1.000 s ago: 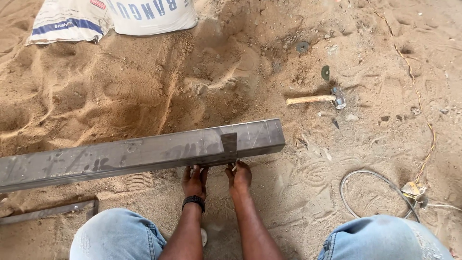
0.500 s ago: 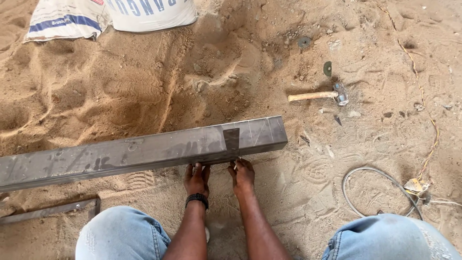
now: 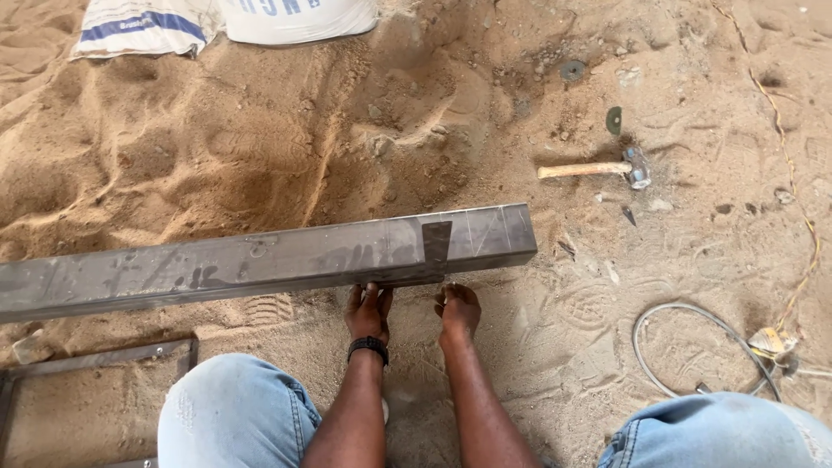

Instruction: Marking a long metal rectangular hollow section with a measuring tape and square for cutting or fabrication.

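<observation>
A long grey steel box tube (image 3: 260, 260) lies across the sand, its right end near the middle of the view. A dark flat strip (image 3: 436, 245) crosses the tube close to that end. My left hand (image 3: 368, 312), with a black wristband, curls its fingers under the tube's near lower edge. My right hand (image 3: 458, 310) is closed against the same edge, just below the dark strip. Whether it also pinches the strip's lower end is hidden. My knees in blue jeans (image 3: 230, 416) frame both arms.
A wooden-handled hammer (image 3: 598, 169) lies on the sand beyond the tube's end, with two small discs (image 3: 572, 71) further back. White sacks (image 3: 225, 22) sit at the top left. A grey cable loop (image 3: 685, 347) lies at the right and a flat metal frame (image 3: 95, 360) at the lower left.
Both hands stay at the tube's near edge. Only the view has shifted slightly; the tube and hammer keep their places.
</observation>
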